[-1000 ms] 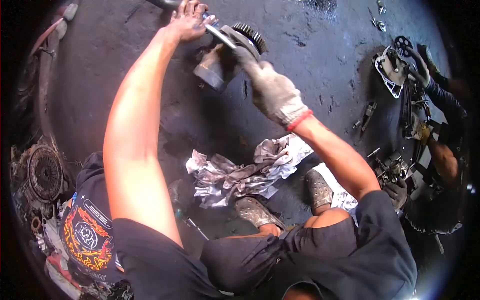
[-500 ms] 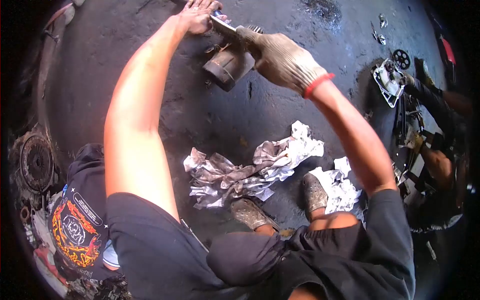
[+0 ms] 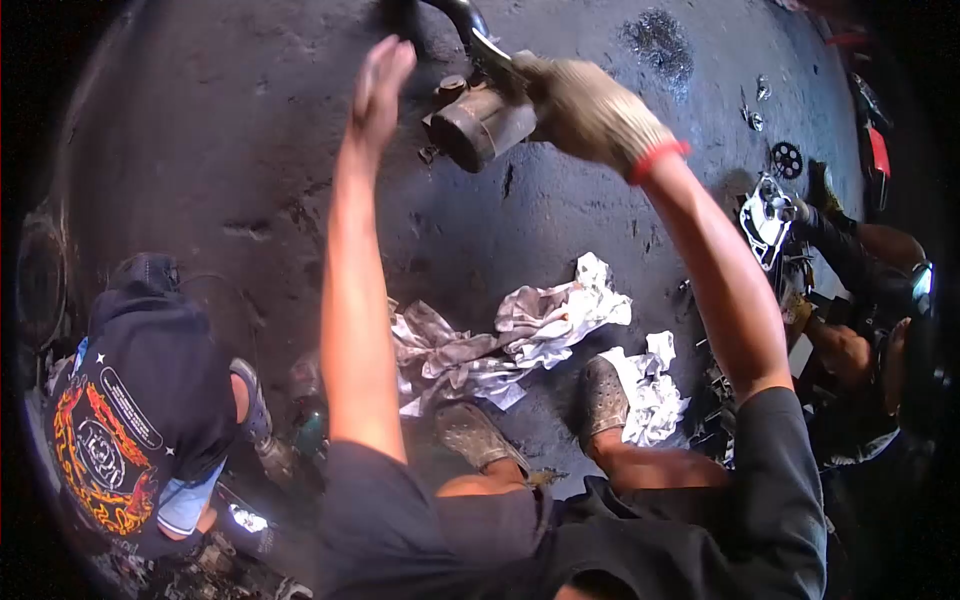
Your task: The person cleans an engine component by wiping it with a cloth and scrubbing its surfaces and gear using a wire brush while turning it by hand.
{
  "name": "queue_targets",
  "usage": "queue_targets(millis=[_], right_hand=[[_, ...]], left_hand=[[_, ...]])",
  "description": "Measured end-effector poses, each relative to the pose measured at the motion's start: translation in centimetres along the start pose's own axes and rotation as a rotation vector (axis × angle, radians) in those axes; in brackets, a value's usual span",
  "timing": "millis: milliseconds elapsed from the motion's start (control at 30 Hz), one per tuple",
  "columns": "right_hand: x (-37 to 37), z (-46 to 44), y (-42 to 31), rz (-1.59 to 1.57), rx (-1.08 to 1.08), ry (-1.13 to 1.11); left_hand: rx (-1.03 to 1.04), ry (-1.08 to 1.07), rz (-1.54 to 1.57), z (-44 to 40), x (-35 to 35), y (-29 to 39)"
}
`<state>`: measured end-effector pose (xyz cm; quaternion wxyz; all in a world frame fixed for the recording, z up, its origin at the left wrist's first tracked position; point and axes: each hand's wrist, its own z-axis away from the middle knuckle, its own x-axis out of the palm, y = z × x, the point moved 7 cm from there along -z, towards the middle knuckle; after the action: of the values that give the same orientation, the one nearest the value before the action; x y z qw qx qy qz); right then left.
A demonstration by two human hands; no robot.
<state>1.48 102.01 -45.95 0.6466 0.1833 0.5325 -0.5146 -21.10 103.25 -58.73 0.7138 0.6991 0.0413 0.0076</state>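
My left hand is bare and slightly blurred, raised with its fingers stretched out and nothing visible in it. It is to the left of a dirty, cylindrical metal part, apart from it. My right hand, in a beige knit glove with a red cuff, is closed around the right side of that part; the fingertips are hidden. A flat metal edge and a curved black pipe extend from the part's upper end, the pipe running out of view at the top.
Crumpled, stained cloths lie on the dark floor by my shoes. A person in a printed black shirt is at left. At right, another person is beside a silvery housing, a black gear-like wheel and small metal pieces.
My left hand has come off the far end of the part and moved down, fingers now extended. The gloved right hand keeps its hold; the view has shifted slightly.
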Motion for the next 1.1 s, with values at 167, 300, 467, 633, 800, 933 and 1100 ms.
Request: queue_targets(millis=[167, 300, 467, 633, 800, 933, 1100], right_hand=[[-5.8, 3.6, -0.8, -0.027, -0.153, 0.02], [-8.5, 6.2, -2.7, 0.016, 0.006, -0.021], [0.5, -4.8, -2.0, 0.182, -0.002, -0.225], [-6.9, 4.1, -4.7, 0.072, -0.06, -0.095], [1.4, -4.7, -2.0, 0.14, -0.147, -0.143], [-5.7, 4.0, -5.0, -0.096, -0.071, -0.142], [1.8, -3.6, -4.1, 0.195, -0.112, -0.157]], left_hand=[[-0.069, 0.005, -0.535, 10.6, 6.1, 3.1], [0.074, 0.113, -0.537, 10.0, 6.8, 1.2], [0.153, 0.147, -0.615, 8.9, 6.6, 0.5], [0.151, 0.145, -0.571, 9.8, 7.0, 0.8], [0.194, 0.154, -0.55, 9.6, 7.2, -0.7], [0.114, 0.144, -0.57, 9.7, 6.9, 0.3], [0.198, 0.199, -0.516, 9.8, 7.1, -0.2]])
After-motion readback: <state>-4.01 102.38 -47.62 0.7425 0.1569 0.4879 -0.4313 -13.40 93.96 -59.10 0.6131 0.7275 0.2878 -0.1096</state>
